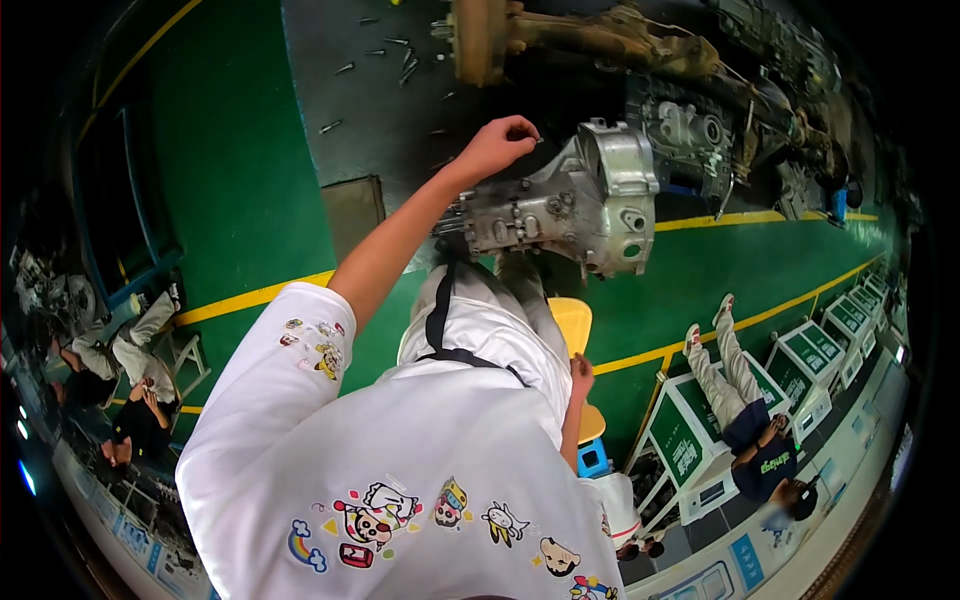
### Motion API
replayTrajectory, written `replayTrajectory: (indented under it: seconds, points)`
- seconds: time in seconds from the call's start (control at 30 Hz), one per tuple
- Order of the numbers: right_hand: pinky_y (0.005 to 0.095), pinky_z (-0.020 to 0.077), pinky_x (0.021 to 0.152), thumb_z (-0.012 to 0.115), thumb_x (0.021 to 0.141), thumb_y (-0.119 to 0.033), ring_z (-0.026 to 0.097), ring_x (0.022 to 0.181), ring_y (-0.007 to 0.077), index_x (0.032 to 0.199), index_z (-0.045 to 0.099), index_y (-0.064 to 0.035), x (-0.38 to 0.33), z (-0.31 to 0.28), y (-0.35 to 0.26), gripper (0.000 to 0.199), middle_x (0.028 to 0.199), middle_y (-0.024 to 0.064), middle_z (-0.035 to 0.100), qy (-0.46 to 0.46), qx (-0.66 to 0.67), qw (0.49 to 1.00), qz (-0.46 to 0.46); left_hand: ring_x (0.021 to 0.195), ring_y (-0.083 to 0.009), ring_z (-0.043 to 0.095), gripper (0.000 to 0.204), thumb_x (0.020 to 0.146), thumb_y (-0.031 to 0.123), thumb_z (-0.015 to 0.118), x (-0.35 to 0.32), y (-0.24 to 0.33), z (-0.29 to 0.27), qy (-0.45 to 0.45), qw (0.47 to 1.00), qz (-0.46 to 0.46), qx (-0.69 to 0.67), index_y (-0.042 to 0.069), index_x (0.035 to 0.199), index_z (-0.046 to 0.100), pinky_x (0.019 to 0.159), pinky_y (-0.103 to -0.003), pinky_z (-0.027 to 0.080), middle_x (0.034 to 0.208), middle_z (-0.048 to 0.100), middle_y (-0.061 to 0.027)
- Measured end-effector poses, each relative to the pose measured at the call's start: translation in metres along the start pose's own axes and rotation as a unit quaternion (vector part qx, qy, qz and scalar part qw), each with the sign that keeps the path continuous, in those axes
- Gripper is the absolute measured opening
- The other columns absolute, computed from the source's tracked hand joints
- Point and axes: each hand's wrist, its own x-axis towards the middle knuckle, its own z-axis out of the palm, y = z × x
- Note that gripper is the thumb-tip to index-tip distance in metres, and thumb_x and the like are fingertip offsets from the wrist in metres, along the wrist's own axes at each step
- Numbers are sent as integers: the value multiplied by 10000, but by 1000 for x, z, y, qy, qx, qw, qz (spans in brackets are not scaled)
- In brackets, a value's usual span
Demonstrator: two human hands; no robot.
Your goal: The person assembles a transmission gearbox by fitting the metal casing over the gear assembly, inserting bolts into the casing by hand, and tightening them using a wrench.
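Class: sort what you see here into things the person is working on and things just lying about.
In use:
left hand, pinching a small part
silver gearbox housing
yellow stool

Lying about:
loose bolts on the floor
rusty axle assembly
green display boards

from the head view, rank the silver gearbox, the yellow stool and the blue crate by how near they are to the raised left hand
1. Silver gearbox: just right of and below the left hand, nearly touching it.
2. Yellow stool: lower in the picture, behind the person's legs.
3. Blue crate: farthest, under the stool's far edge, low in the picture.
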Motion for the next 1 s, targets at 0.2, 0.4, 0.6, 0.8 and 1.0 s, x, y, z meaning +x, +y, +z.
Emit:
replayTrajectory:
  seconds: [0.2,0.4,0.6,0.8,1.0]
  points:
    - [269,507,670,567,903,-116,644,754,150,1105,639,-27,-35,-16,50,233,892,115,697,-79,-92,985,124,823,-104,577,274,916,205,659,34,14,16,-24,994,-27,-106,2,1100,661,786,-260,479,896,645,-28]
    - [272,508,672,568,902,-120,647,759,155,1101,641,-26,-42,-37,51,233,894,117,698,-114,-103,973,172,862,-132,619,326,885,252,701,102,25,32,-55,994,-35,-90,18,1112,693,815,-271,506,972,682,-59]
    - [275,509,675,569,900,-124,649,763,160,1097,643,-26,-38,-51,48,232,896,119,700,-118,-100,971,182,853,-150,624,331,860,259,717,149,42,56,-149,987,-60,-25,52,1118,706,799,-264,515,997,689,-66]
    - [278,510,677,570,899,-128,652,768,165,1093,646,-26,-36,-59,49,232,898,122,701,-119,-95,969,192,826,-85,580,287,842,265,733,155,35,63,-150,976,-146,51,119,1089,730,680,-200,468,977,677,-15]
    - [281,511,680,571,898,-132,654,772,170,1089,648,-25,-35,-62,48,232,900,124,702,-125,-95,968,197,766,-77,542,245,846,245,728,154,39,49,-155,977,-121,86,103,1045,736,661,-225,458,888,655,2]
